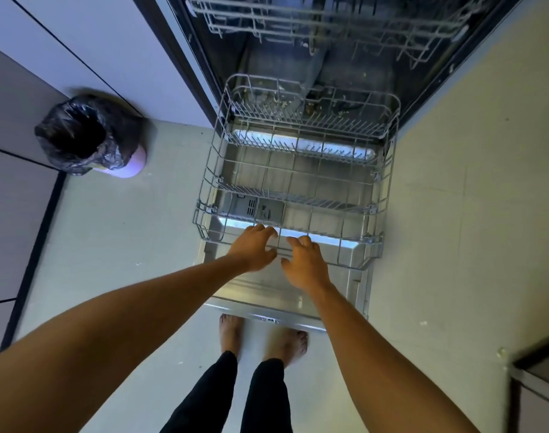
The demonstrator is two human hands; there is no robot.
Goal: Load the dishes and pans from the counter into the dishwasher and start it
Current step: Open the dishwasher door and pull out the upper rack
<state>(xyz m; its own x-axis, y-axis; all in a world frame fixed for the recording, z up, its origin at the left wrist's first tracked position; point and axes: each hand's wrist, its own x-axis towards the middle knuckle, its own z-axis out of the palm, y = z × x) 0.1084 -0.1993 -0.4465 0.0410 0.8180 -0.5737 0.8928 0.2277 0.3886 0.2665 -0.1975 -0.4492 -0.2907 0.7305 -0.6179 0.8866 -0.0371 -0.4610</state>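
Left hand (253,247) & right hand (305,264) loosely curled at rack (388,182) rim, prob. not gripping; lopsided tug could derail rack.

Open from above across the drawn-out lower rack (208,179), barred by tine rows (298,147) at far and middle, upper rack (329,26) overhead at the far end, bin (89,135) well left.

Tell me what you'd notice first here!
The empty lower rack, pulled out over the open dishwasher door in the middle, with the left hand and right hand reaching at its front rim. On the floor to the left stands a bin lined with a black bag.
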